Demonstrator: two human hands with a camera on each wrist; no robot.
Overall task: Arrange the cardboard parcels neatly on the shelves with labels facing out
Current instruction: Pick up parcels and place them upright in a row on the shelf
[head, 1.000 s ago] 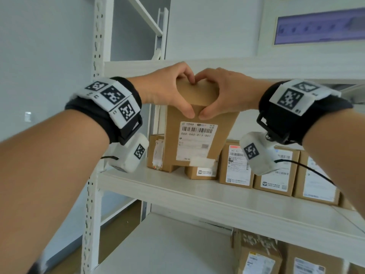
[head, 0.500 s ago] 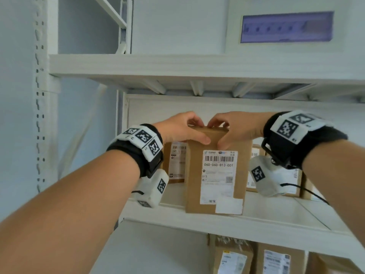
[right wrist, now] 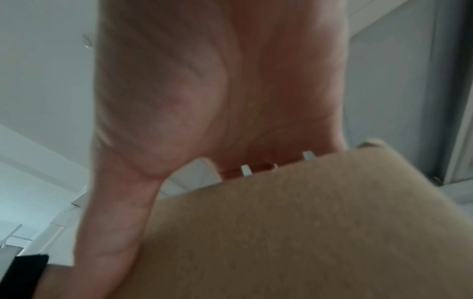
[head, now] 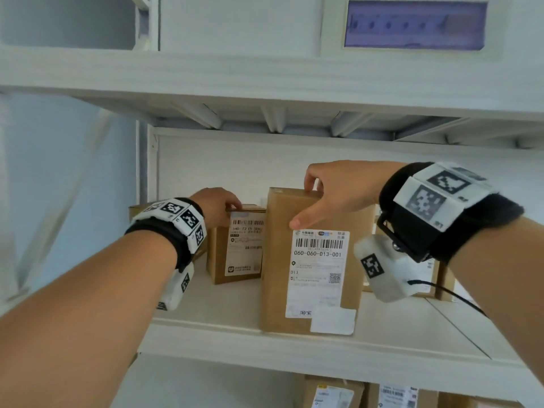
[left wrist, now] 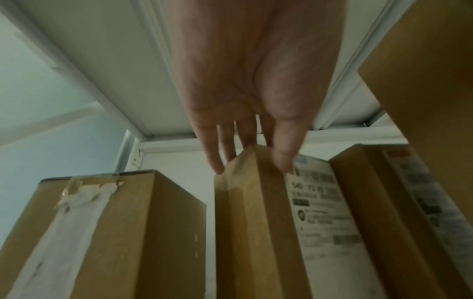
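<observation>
A tall cardboard parcel (head: 309, 260) stands upright near the front edge of the middle shelf (head: 223, 328), its white label 060-060-D13-001 facing me. My right hand (head: 304, 201) grips its top, with the thumb (right wrist: 120, 222) on the front face and the fingers over the top edge. Behind and to its left stands a smaller labelled parcel (head: 235, 245) (left wrist: 256, 232). My left hand (head: 228, 207) (left wrist: 252, 161) pinches that parcel's top, fingers behind and thumb on the labelled face.
A parcel with torn white tape (left wrist: 102, 232) stands at the far left, and another labelled one (left wrist: 384, 202) to the right. More parcels (head: 426, 275) are partly hidden behind my right wrist. The upper shelf (head: 206, 81) hangs overhead. The lower shelf holds more parcels (head: 332, 393).
The tall parcel has come down from mid-air to stand on the middle shelf. My left hand has let go of it and taken the smaller parcel behind it. My right hand keeps its grip.
</observation>
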